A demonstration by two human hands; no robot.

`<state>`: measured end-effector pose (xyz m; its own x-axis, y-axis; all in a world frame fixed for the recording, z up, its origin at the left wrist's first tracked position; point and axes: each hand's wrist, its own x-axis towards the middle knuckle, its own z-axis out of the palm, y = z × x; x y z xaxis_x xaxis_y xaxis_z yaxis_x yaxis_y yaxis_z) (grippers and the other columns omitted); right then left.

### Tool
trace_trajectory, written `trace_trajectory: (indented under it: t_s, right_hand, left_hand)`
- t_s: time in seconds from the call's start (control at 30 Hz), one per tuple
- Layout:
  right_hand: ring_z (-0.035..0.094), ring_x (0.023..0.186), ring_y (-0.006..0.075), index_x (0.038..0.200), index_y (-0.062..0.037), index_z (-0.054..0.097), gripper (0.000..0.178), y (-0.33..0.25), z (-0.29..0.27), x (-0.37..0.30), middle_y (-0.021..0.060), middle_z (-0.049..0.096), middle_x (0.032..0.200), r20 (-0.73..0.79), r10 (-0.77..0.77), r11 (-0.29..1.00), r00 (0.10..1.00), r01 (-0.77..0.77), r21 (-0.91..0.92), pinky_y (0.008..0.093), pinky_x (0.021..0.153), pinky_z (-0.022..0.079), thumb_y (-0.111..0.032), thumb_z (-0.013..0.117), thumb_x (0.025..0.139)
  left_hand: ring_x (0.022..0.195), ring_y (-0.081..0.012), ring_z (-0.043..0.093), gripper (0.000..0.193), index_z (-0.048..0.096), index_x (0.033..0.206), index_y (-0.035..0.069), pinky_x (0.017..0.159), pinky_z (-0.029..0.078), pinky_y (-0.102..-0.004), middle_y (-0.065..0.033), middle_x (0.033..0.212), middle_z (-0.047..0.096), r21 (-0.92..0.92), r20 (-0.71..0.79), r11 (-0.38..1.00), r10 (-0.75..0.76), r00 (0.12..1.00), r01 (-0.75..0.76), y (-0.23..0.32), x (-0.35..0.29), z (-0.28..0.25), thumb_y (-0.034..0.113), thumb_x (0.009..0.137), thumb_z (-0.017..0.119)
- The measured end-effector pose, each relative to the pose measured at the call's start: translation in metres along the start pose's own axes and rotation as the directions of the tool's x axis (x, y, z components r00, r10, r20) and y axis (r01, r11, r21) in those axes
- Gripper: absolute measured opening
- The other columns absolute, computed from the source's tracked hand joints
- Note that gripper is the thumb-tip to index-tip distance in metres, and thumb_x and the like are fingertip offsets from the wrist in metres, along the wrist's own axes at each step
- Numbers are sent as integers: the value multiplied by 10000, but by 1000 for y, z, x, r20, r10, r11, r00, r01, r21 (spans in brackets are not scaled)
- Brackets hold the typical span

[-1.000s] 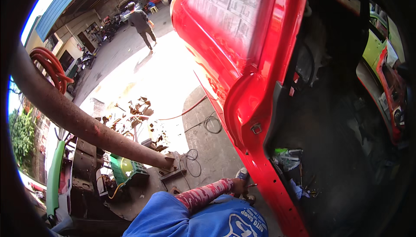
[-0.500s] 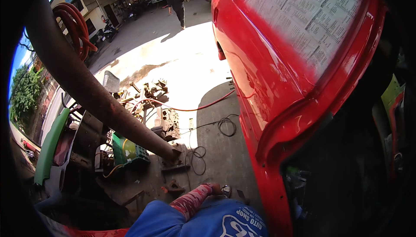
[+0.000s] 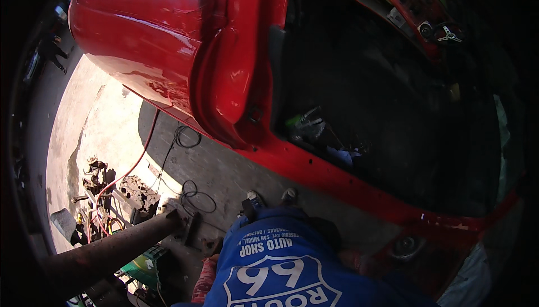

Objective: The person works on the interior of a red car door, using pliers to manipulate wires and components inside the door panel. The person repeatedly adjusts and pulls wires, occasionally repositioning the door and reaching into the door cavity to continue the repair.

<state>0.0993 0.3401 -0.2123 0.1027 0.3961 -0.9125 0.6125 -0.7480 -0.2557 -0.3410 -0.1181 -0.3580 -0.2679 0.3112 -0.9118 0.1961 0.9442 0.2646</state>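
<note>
My left arm, in a pink-red patterned sleeve (image 3: 204,282), hangs beside my blue shirt (image 3: 275,273) at the lower edge. Only a sliver of my left hand (image 3: 213,257) shows at the sleeve's end; its fingers are hidden. On the other side, a dim reddish patch of sleeve (image 3: 351,259) shows beside the shirt, and my right hand cannot be made out. Ahead of me stands a glossy red car body (image 3: 168,43) with a wide door opening. Its red sill (image 3: 314,164) runs across just beyond my shoes (image 3: 289,195).
A rusty post (image 3: 112,251) slants in at lower left, near a green case (image 3: 143,267) and metal parts (image 3: 137,192). A red hose (image 3: 147,144) and black cable (image 3: 196,197) lie on the floor. Inside the dark cabin are plastic wrapping (image 3: 309,127) and a steering wheel (image 3: 449,35).
My view has swung right and down, bringing the door opening and sill across the middle. The left sleeve now shows less, close to my side. The distant person appears at far left.
</note>
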Motion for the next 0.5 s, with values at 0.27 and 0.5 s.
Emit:
trace_trajectory:
  t_s: [0.27, 0.5]
  right_hand:
    - [647, 825, 263, 1160, -63, 571, 313, 32, 16, -19, 125, 614, 1070, -3, 57, 997, 998, -57, 43, 369, 710, 561, -253, 565, 911]
    - [646, 838, 265, 1165, -63, 570, 317, 28, 24, -29, 126, 612, 1079, -19, 32, 996, 999, -30, 85, 376, 726, 561, -256, 564, 913]
  left_hand:
    - [714, -299, 674, 454, 642, 1066, -19, 621, 529, -427, -162, 893, 682, -296, -51, 944, -168, 984, 146, 59, 21, -86, 400, 891, 645]
    - [508, -242, 574, 411, 582, 999, -3, 450, 463, -411, -101, 761, 612, -727, -4, 666, -245, 970, 165, 97, 21, -161, 394, 906, 634]
